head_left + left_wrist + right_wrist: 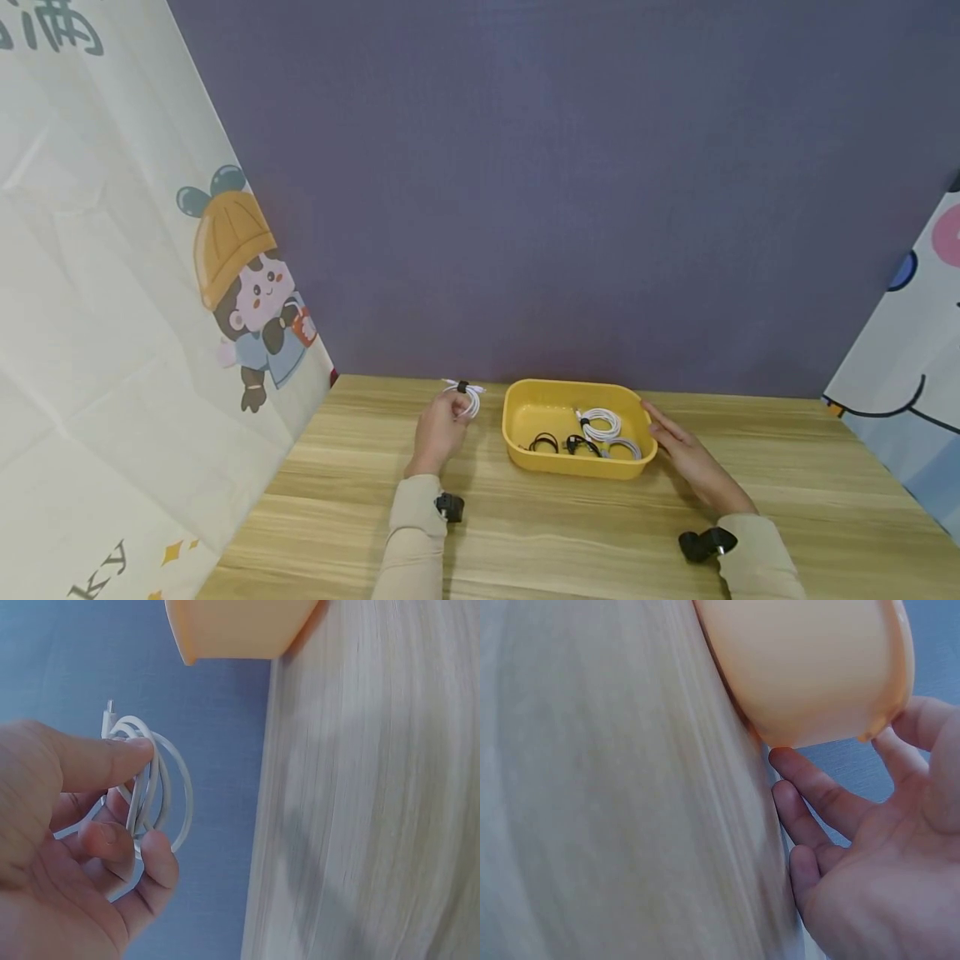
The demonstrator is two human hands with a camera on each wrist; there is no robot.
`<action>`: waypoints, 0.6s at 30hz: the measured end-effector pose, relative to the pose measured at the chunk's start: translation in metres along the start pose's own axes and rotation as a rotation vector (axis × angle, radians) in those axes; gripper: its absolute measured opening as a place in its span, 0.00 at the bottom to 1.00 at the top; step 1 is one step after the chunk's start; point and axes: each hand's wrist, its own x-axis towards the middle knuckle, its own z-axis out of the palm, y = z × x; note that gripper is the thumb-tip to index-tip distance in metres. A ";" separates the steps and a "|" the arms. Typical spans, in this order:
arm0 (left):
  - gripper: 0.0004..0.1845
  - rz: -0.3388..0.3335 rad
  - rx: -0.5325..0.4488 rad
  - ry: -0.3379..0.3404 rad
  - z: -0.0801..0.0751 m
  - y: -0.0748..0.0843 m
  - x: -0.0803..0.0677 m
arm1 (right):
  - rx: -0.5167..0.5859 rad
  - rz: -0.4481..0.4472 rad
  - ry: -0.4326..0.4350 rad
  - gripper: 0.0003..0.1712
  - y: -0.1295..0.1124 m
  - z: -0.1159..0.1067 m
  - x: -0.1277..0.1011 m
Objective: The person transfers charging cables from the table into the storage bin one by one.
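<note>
My left hand (440, 433) holds a coiled white charging cable (473, 403) above the table, left of a yellow plastic bin (577, 468). In the left wrist view the thumb and fingers pinch the loops of the white cable (184, 787), and one slim plug sticks up past the thumb. A black tie wraps the bundle. My right hand (696, 468) touches the right end of the bin, its fingers fairly straight. From the right wrist, fingertips (784, 759) rest near the bin's lower edge, with the thumb up by the rim.
Inside the bin lie another coiled white cable (602, 426), a grey coiled cable (630, 448) and two small black cables, one a loop (546, 439) at the left. The wooden table (555, 542) meets a dark blue backdrop (570, 208) just behind the bin.
</note>
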 end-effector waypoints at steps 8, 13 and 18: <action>0.09 0.049 0.016 0.017 0.002 0.004 0.001 | 0.010 0.005 -0.001 0.39 0.000 0.000 0.000; 0.08 0.056 0.000 0.011 0.002 0.008 0.001 | 0.010 0.005 0.001 0.38 0.000 0.000 0.000; 0.08 0.085 -0.012 0.013 0.003 0.010 0.001 | 0.012 0.007 0.003 0.38 0.000 0.000 0.000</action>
